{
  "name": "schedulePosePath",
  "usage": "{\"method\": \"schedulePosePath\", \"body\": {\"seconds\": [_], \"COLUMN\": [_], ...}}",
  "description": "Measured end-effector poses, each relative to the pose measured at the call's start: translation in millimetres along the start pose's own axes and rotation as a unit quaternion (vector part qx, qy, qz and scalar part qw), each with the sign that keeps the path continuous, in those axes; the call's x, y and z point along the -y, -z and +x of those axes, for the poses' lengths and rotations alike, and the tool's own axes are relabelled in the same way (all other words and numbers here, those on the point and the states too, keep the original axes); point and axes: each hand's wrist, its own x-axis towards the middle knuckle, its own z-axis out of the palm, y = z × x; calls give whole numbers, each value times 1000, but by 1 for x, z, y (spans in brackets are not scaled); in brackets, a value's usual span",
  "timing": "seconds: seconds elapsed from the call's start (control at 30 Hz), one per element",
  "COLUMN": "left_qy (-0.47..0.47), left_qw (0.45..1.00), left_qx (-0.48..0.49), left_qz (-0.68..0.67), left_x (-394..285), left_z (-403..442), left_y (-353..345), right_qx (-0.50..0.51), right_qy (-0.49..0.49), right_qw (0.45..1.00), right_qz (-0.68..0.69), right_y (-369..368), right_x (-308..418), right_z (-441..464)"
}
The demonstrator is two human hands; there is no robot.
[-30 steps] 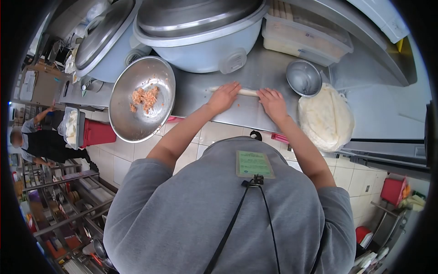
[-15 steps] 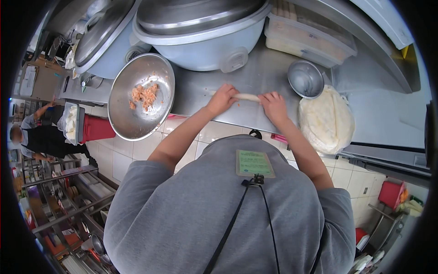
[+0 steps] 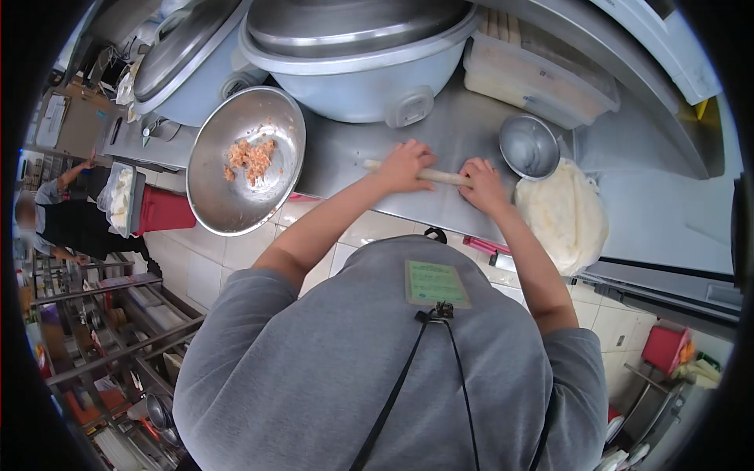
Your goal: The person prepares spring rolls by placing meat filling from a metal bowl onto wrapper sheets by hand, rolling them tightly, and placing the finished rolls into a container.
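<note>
A long, thin, pale spring roll (image 3: 445,177) lies slantwise on the steel counter. My left hand (image 3: 404,166) bends over its left part, the fingers curled across it, and one end pokes out on the left. At the right end, my right hand (image 3: 483,186) has its fingers closed over the tip. Just beyond that hand is a small metal bowl (image 3: 530,146) with a shiny inside. Beside it sits a stack of pale round wrappers (image 3: 561,220) in clear plastic. To the left, a large steel bowl (image 3: 214,145) holds a clump of orange-pink filling (image 3: 253,158).
Two big lidded pale-blue tubs (image 3: 338,90) line the back of the steel counter (image 3: 334,149). A clear plastic box (image 3: 538,82) stands at the back right. On the far left, a person in a dark apron (image 3: 75,224) stands by a red bin (image 3: 166,212).
My left hand has moved right along the roll and a little away from me, so more of the left end shows. The roll now slants more. The view has shifted slightly.
</note>
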Motion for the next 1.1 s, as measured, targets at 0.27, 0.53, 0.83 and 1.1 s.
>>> {"method": "schedulePosePath", "body": {"seconds": [0.27, 0.53, 0.83, 1.1], "left_qy": [66, 107, 55, 63], "left_qw": [964, 842, 883, 862], "left_qx": [39, -110, -210, -236], "left_qz": [-255, -517, -417, -444], "left_x": [-44, -70, -63, -76], "left_z": [52, 29, 13, -8], "left_y": [68, 126, 139, 172], "right_qx": [-74, -89, -98, -219], "right_qy": [12, 88, 252, 345], "right_qw": [956, 908, 947, 909], "right_qz": [283, 399, 174, 85], "right_y": [119, 152, 173, 191], "right_x": [73, 120, 145, 149], "right_z": [32, 46, 57, 53]}}
